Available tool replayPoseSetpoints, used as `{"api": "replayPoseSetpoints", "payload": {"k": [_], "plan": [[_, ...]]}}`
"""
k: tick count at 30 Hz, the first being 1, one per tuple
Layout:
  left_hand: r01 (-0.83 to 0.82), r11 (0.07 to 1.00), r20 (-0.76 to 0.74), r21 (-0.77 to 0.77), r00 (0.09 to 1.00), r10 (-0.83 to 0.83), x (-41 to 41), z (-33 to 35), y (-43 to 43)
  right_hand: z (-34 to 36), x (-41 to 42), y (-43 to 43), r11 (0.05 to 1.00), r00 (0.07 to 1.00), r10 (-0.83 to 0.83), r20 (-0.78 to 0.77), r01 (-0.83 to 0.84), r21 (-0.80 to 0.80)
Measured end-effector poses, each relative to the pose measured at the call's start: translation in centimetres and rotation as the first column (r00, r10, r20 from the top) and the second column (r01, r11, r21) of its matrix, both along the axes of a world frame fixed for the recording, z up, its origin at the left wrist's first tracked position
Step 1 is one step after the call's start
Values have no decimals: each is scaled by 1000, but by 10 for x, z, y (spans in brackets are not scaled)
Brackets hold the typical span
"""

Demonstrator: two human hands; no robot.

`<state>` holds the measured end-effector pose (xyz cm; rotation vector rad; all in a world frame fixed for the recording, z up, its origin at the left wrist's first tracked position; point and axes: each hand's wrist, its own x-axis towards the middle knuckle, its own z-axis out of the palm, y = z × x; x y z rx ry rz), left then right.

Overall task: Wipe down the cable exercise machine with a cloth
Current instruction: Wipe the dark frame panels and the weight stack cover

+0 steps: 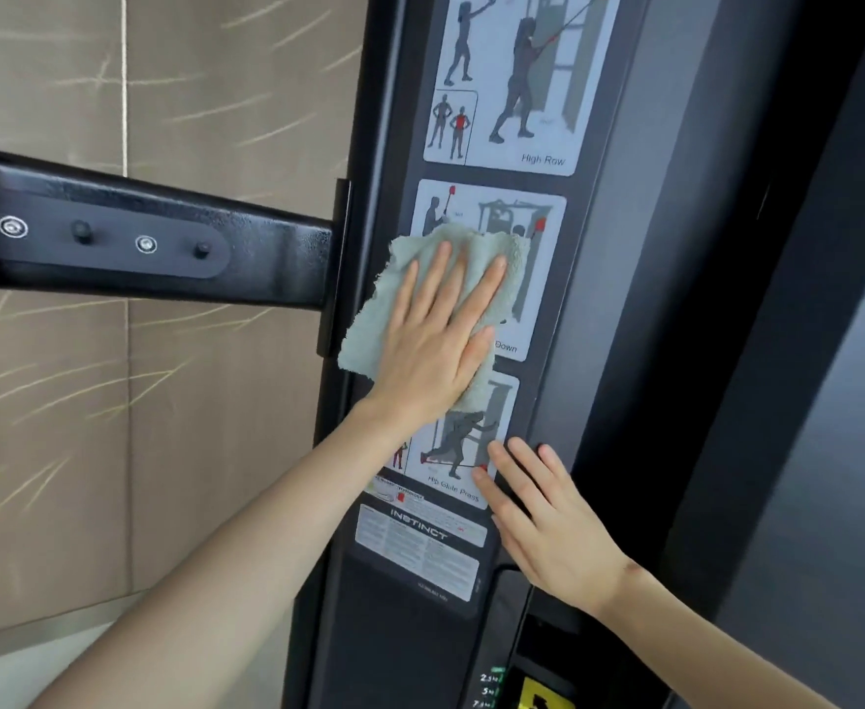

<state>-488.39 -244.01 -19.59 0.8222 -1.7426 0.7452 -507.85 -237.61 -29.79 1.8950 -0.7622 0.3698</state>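
A pale green terry cloth (384,304) lies flat against the black upright panel of the cable machine (581,278), over the middle instruction sticker. My left hand (438,340) presses on the cloth with fingers spread and pointing up. Lower on the panel, my right hand (548,524) rests flat with fingers apart beside the "Hip Glute Press" sticker (463,447), holding nothing. A "High Row" sticker (517,79) sits above the cloth.
A black cross beam (138,237) with bolts juts left from the upright at cloth height. Behind it is a beige marbled wall (164,69). Weight markings and a yellow label (542,693) show at the bottom of the panel. A dark frame runs down the right side.
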Motion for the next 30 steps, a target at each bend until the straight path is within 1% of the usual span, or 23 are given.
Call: {"api": "replayPoseSetpoints", "payload": {"k": [4, 7, 10, 13, 16, 19, 21, 23, 27, 30], "plan": [[1, 1000, -34, 5, 999, -1, -2, 33, 0, 3, 4, 10, 998, 999, -26, 29, 24, 65], [-3, 1000, -37, 25, 999, 4, -2, 39, 1, 17, 12, 23, 995, 988, 29, 151, -44, 91], [-6, 999, -45, 43, 999, 8, -2, 35, 1, 51, 19, 28, 996, 958, 84, 273, -90, 9], [8, 999, -49, 38, 999, -7, -1, 35, 2, 89, 22, 22, 998, 933, 45, 356, -30, -47], [26, 996, -121, 80, 993, -17, -2, 21, 4, 108, 25, 13, 999, 930, -29, 365, 39, -21], [40, 986, -188, 162, 982, -9, -6, -16, 7, 109, 24, 8, 1000, 924, -21, 382, 14, 21], [12, 983, -169, 182, 985, 19, -6, -37, 7, 109, 22, 8, 997, 913, 26, 407, -53, 55], [0, 983, -133, 185, 991, 25, -3, -37, 6, 109, 20, 8, 992, 902, 65, 427, -104, 71], [-15, 998, 30, 66, 999, 13, 1, 12, 4, 108, 21, 5, 989, 891, 85, 445, -128, 69], [12, 1000, 107, -10, 994, -10, -2, 63, 6, 108, 21, 5, 989, 889, 93, 448, -136, 64]]}}
